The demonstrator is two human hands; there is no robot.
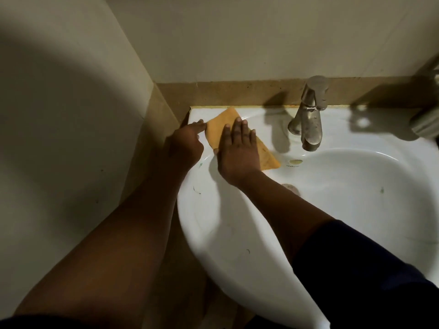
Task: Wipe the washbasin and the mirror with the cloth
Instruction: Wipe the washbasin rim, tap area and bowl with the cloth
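An orange cloth [222, 125] lies flat on the back left deck of the white washbasin [237, 233]. My right hand [237, 153] presses palm-down on the cloth with fingers spread. My left hand [184, 144] sits at the basin's left edge, its fingertips pinching the cloth's left corner. One cloth corner sticks out to the right of my right hand near the bowl. No mirror is in view.
A metal tap [308, 115] stands at the back of the basin, right of the cloth. A brown ledge [237, 92] runs behind the basin below the tiled wall. A side wall [71, 115] is close on the left. A dark object [427, 119] sits at the far right.
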